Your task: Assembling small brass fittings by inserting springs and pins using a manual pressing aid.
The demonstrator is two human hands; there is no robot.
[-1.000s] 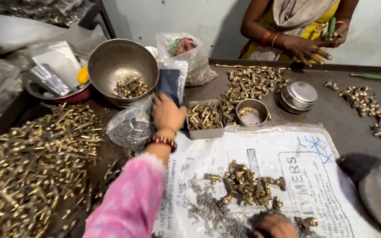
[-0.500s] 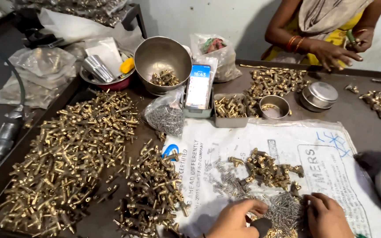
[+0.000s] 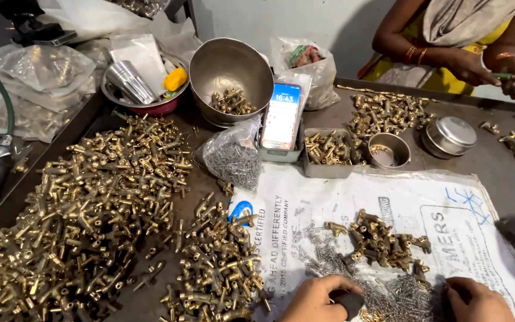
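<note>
Working at the near edge of the table, you are curling your left hand [image 3: 316,299] around a small dark piece [image 3: 349,300], fingers closed on it, while your right hand [image 3: 477,300] is resting with fingers bent down into the small steel springs [image 3: 406,298]; whether it is pinching any cannot be told from here. Both hands are hovering over a white printed sack [image 3: 353,206] laid flat as a work mat, seemingly to keep the tiny springs from scattering. Just beyond your fingers, a small heap of brass fittings [image 3: 382,238] is sitting on the sack, within easy reach. To your left, a far larger spread of brass fittings [image 3: 84,220] is covering the dark table [image 3: 502,173]. Further out, a clear bag of springs [image 3: 230,158] is slumping beside a phone [image 3: 281,114] propped against a steel bowl [image 3: 230,71] holding a few fittings. A small grey tray [image 3: 327,152], a steel cup [image 3: 388,149] and a lidded tin [image 3: 449,136] are standing nearby. Across the table, another person's hands [image 3: 496,70] are gripping a green tool.
</note>
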